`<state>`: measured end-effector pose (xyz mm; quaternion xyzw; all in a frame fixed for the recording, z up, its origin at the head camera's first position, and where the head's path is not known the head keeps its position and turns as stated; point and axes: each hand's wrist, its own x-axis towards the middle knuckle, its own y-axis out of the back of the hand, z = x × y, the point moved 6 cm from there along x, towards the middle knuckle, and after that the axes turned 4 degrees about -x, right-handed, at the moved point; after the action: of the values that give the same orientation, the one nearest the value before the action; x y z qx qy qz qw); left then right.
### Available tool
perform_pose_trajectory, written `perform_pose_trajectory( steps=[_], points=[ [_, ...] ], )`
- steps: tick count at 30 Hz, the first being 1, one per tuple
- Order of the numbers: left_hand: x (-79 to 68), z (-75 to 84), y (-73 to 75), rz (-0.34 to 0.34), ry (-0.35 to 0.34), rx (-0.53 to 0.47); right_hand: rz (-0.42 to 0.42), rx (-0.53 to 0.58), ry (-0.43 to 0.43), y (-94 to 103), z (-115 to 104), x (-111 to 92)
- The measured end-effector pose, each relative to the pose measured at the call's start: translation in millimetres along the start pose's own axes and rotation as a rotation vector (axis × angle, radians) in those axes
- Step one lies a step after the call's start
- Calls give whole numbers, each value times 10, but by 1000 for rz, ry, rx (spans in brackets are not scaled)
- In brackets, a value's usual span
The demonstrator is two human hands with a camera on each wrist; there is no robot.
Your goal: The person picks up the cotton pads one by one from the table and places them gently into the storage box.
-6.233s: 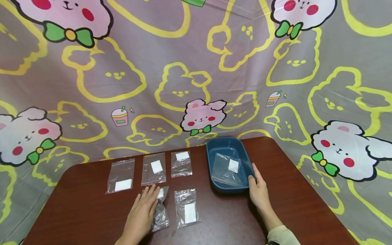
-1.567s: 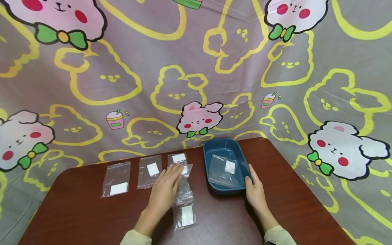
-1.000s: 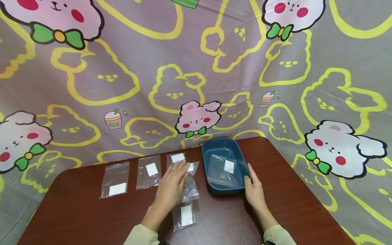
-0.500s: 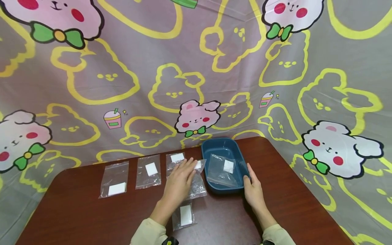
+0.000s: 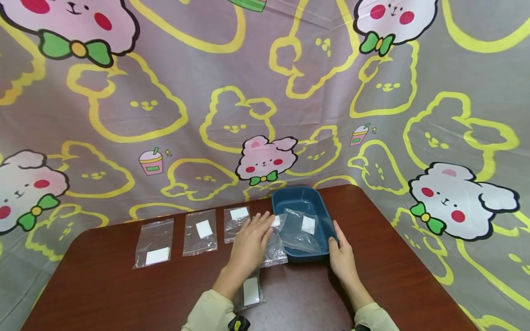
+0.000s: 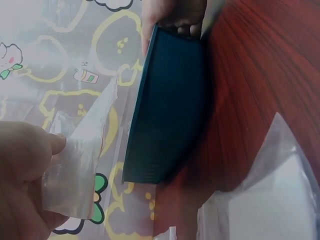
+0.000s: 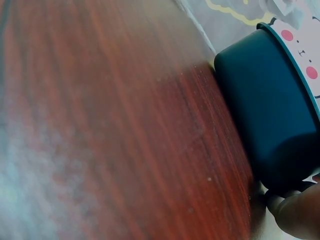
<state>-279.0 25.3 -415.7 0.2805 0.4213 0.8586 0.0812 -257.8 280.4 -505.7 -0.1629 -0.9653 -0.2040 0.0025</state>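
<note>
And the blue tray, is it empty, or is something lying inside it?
It is not empty: in the head view, a clear bag with a white piece lies inside the blue tray.

Draped indoor corner, cartoon-printed cloth [image 5: 165,59] on two sides, brown wood-grain table [image 5: 116,294], kind of room unclear

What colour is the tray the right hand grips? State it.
The tray is dark blue; it shows best in the head view.

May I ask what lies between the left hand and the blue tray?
In the head view, a clear zip bag, held by the left hand, lies between them.
</note>
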Motion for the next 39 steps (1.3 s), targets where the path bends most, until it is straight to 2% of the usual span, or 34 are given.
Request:
perform_pose_trajectory(
  steps=[11, 31, 39],
  points=[
    [145, 51, -111, -42, -4, 15, -8, -2, -3, 8, -5, -9],
    [428, 230, -347, -40, -33, 39, -2, -25, -1, -12, 23, -36],
    [559, 277, -453, -68, -32, 62, 15, -18, -9, -9, 32, -13]
  ],
)
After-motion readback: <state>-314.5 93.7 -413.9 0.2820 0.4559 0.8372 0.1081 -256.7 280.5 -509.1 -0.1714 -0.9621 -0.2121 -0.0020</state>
